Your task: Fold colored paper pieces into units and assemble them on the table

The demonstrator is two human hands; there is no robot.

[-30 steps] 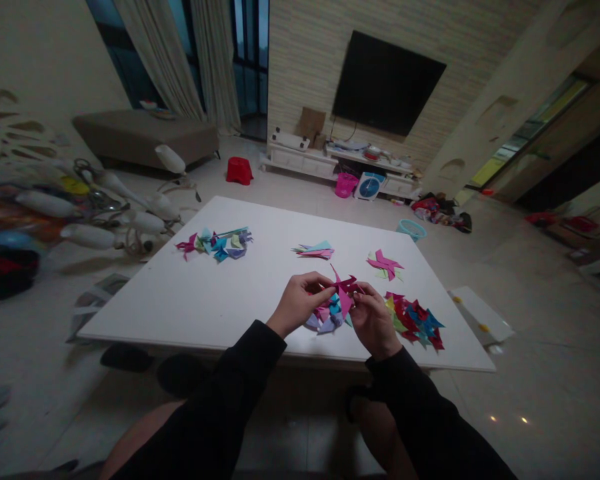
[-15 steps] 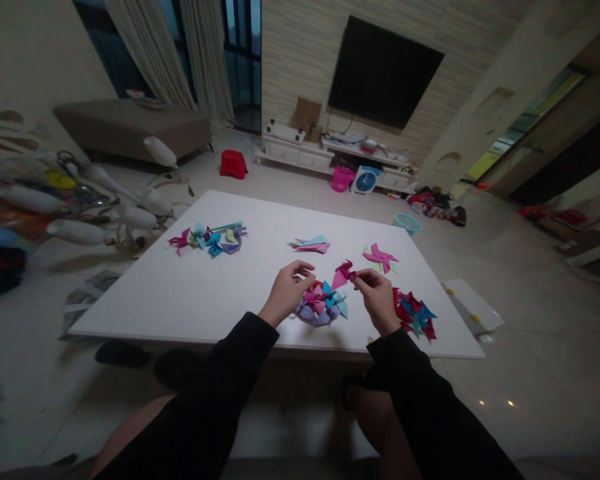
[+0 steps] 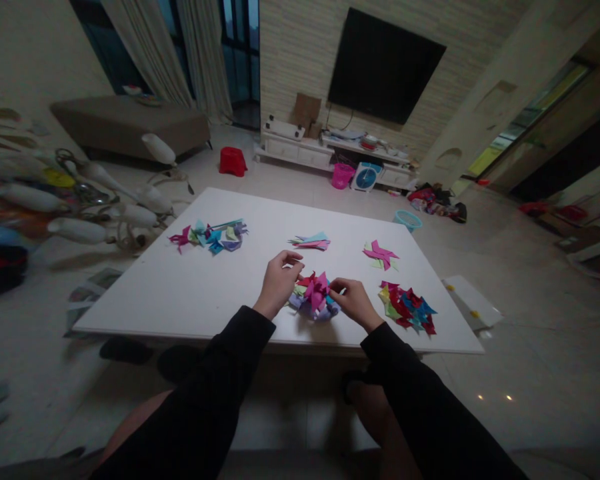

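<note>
Pink folded paper (image 3: pixel 317 289): shifted leftward; judged light, crushable, best edge-held.
Right fingers (image 3: pixel 337 285): clamped on its edge.
Left fingers (image 3: pixel 292 255): held apart.

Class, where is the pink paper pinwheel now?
In the head view, the pink paper pinwheel lies on the right of the white table, beyond the right hand and the red-blue paper pile.
</note>
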